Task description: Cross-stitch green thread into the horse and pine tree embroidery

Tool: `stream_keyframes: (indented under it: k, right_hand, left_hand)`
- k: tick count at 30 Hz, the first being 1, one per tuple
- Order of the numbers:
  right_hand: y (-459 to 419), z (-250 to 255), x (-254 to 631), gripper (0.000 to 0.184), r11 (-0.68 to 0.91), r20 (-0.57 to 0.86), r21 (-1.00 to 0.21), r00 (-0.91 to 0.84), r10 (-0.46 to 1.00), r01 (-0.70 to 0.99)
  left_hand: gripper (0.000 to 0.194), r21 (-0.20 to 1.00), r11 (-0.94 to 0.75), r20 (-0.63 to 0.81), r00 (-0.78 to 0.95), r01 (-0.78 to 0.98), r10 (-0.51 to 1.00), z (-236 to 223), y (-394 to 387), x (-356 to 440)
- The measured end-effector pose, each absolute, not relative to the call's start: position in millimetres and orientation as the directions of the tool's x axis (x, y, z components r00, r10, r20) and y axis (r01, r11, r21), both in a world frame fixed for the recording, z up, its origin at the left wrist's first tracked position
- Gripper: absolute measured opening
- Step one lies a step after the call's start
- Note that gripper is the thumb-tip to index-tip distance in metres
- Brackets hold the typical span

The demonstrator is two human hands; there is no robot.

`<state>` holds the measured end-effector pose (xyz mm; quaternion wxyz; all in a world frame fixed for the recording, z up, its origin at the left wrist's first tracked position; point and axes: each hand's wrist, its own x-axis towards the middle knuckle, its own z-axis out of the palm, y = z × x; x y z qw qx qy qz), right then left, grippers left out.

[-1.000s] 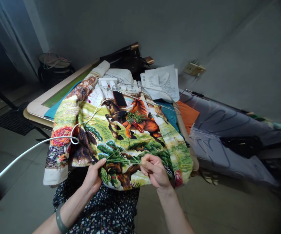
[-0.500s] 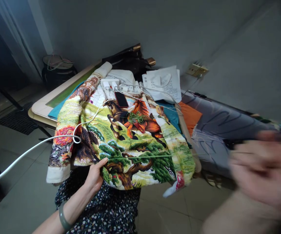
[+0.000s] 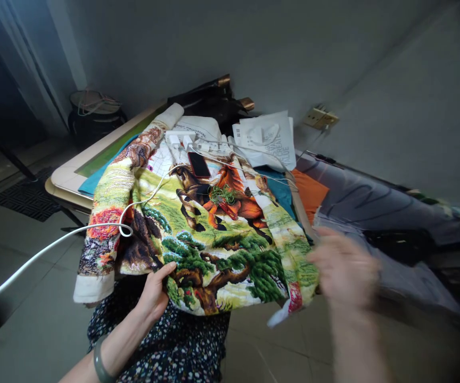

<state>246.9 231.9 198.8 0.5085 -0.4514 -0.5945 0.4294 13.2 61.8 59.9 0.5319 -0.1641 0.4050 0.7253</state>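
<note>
A large cross-stitch cloth point(image 3: 198, 234) with horses, green trees and flowers hangs from a table over my lap. My left hand point(image 3: 156, 291) grips the cloth's lower edge, thumb on top and fingers tucked underneath. My right hand point(image 3: 344, 271) is in the air beside the cloth's right edge, smeared by motion, so its fingers and anything in them cannot be made out. A tangle of green thread point(image 3: 222, 194) lies on the cloth by the orange horse.
A red-edged phone point(image 3: 198, 164) and white chargers point(image 3: 182, 139) rest at the cloth's far end; a white cable point(image 3: 54, 243) loops off to the left. White papers point(image 3: 265, 138), an orange cloth point(image 3: 310, 190), grey fabric point(image 3: 374, 213) and a wall socket point(image 3: 320, 117) are to the right.
My right hand pulled the green thread from the cloth far out to the right, then swung back toward the cloth's right edge. My left hand stayed gripping the lower edge.
</note>
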Motion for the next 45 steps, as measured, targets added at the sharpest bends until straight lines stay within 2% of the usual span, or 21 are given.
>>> stream_keyframes:
  k: [1,2,4,5,7,11,16,32,40,45]
  right_hand:
    - [225,187,233,0.028,0.190,0.168,-0.968,-0.140,0.976,0.163]
    - [214,172,216,0.033,0.112,0.043,-0.970,-0.304,0.952,0.214]
    - [186,141,182,0.037,0.027,-0.144,-0.959,-0.568,0.810,0.282]
    - [172,127,167,0.036,0.041,-0.178,-0.951,-0.651,0.737,0.306]
    - [150,108,145,0.033,0.108,-0.166,-0.939,-0.706,0.688,0.326]
    - [135,99,127,0.023,0.226,-0.099,-0.895,-0.666,0.739,0.384]
    - [136,99,119,0.024,0.371,-0.001,-0.827,-0.663,0.749,0.422]
    - [131,92,114,0.026,0.422,0.063,-0.803,-0.644,0.763,0.421]
    - [132,94,109,0.023,0.536,0.118,-0.680,-0.646,0.754,0.501]
    - [138,94,111,0.017,0.578,0.125,-0.659,-0.687,0.716,0.482]
  left_hand:
    - [0.025,0.406,-0.108,-0.673,-0.376,-0.908,0.637,59,62,13]
    - [0.024,0.400,-0.107,-0.675,-0.372,-0.910,0.637,59,62,13]
    - [0.019,0.397,-0.099,-0.674,-0.363,-0.913,0.643,59,61,13]
    - [0.017,0.396,-0.094,-0.674,-0.359,-0.913,0.645,59,61,12]
    - [0.014,0.392,-0.087,-0.677,-0.351,-0.916,0.647,60,61,11]
    - [0.013,0.369,-0.089,-0.684,-0.335,-0.925,0.648,61,62,9]
    - [0.013,0.355,-0.100,-0.698,-0.335,-0.930,0.633,59,62,9]
    - [0.009,0.333,-0.084,-0.715,-0.310,-0.939,0.627,58,62,8]
    - [0.013,0.338,-0.107,-0.694,-0.325,-0.935,0.643,55,62,9]
    - [0.019,0.380,-0.121,-0.679,-0.365,-0.917,0.637,59,63,9]
